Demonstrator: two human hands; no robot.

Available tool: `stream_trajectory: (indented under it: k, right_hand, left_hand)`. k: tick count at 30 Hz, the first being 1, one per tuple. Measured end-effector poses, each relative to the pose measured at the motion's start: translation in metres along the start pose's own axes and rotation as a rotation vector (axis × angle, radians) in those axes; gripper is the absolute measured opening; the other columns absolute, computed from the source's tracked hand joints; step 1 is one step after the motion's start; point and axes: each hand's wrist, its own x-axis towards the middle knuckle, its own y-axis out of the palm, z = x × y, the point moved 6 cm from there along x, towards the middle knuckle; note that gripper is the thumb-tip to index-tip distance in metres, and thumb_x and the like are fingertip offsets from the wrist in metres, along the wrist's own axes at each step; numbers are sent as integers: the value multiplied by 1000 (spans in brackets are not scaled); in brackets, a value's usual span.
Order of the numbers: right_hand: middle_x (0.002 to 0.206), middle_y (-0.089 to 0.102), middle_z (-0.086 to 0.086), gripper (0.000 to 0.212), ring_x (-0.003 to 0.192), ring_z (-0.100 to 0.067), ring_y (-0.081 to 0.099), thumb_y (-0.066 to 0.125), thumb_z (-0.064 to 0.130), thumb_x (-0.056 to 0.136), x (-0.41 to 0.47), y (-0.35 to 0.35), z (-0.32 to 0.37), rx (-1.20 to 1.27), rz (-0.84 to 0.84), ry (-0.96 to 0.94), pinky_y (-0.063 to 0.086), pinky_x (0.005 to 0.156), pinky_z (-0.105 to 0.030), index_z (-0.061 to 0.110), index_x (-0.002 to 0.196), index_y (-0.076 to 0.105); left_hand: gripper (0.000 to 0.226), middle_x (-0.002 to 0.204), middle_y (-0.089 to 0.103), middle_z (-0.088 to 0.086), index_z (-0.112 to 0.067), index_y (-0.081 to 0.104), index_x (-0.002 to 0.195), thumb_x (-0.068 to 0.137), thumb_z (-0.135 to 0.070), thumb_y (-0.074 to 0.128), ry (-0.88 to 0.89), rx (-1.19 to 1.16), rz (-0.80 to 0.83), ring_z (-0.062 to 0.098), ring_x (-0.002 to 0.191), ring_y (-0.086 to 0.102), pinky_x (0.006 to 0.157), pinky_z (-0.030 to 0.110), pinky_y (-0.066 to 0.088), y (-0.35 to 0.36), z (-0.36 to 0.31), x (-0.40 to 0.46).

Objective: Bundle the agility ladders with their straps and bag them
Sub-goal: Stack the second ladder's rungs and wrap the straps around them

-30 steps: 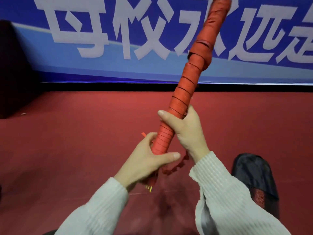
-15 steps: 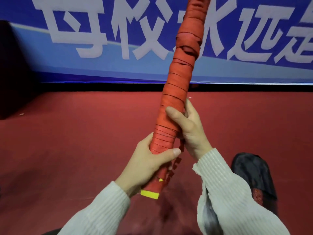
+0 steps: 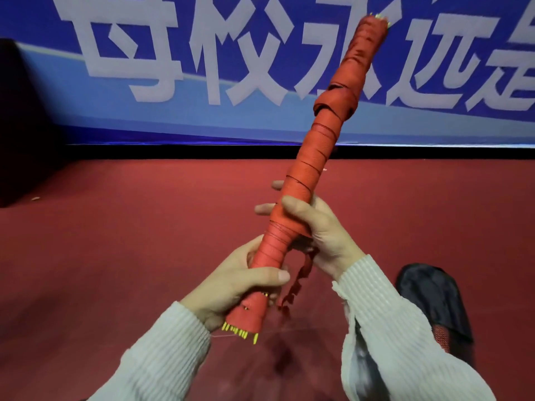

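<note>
Red floor [image 3: 115, 256]; blue banner [image 3: 202, 117] behind; black bag [image 3: 434, 299] lying right.

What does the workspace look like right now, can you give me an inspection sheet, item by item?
Surface: red floor, bare where visible.
Job's things: ladder bundle wrapped in orange strap, held tilted off the floor, yellow rung ends showing at both ends; loose strap tail hanging below the hands; black bag lying on the floor at right.
Clutter: small pale speck near the left wall.
Grippers: left hand grips the lower end; right hand holds the bundle above it.
Cables: nothing seen.
Surroundings: blue banner with large white characters; dark block at left.
</note>
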Motion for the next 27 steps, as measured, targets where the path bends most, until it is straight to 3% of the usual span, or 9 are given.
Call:
stream_trajectory:
  k: [3,5,8,10,12,17,21,24,27]
  right_hand:
    - [83,68,-5,43,71,-16,64,87,27,76,4,-10,20,-326,-268,-243,55,65,-34,4,101,61]
    - [83,66,-7,43,75,-15,65,89,28,76,6,-7,23,-359,-306,-300,56,70,-34,8,99,60]
    - [95,72,-23,43,75,-16,70,80,27,77,1,5,15,-148,-76,-158,56,60,-28,8,108,56]
    - [100,76,-17,42,73,-14,72,70,24,81,-4,9,9,-39,67,-16,53,52,-23,10,117,53]
    - [97,74,-9,44,71,-10,70,70,18,82,-4,8,10,-34,115,-28,51,51,-20,8,121,53]
    - [93,70,-4,47,81,-12,62,80,44,75,7,-3,15,-384,-96,-250,52,67,-29,11,107,70]
    - [75,61,-10,31,47,-20,46,76,40,81,3,7,5,-158,-7,-137,35,41,-28,14,91,64]
    - [74,64,-6,28,59,-26,56,79,33,81,5,-3,14,-315,-153,-224,47,55,-36,12,80,62]
    - [75,70,10,43,72,-13,69,84,52,69,3,-16,13,-634,-474,-246,57,71,-41,19,87,62]
  left_hand:
    - [63,89,71,14,-20,59,114,62,-41,88,52,450,-254,26,67,68,64,41,57,-3,-4,3]
    - [47,85,71,14,-23,59,104,69,-39,87,144,603,-394,25,66,68,65,45,57,-2,-9,3]
    - [26,78,58,17,-17,65,99,80,-13,82,82,195,-192,23,59,58,57,37,52,5,-3,0]
    - [30,83,53,18,-16,68,101,75,-13,83,11,-91,-45,21,59,56,56,33,51,13,1,-5]
    - [46,84,53,17,-9,60,110,71,-13,83,-26,-275,10,19,58,55,52,31,50,18,1,-7]
    - [58,83,53,13,-8,62,124,70,-13,82,-23,-302,-4,18,58,54,51,31,51,10,-8,-5]
    - [55,81,57,14,-9,62,123,71,-11,81,-101,-327,86,20,58,58,54,32,54,17,2,-9]
    - [62,88,68,15,-6,62,123,70,-22,88,-65,4,-68,26,73,68,68,41,59,2,-6,-5]
    - [63,87,72,-6,-31,60,117,66,-35,96,87,577,-395,9,71,67,65,26,55,-5,-13,0]
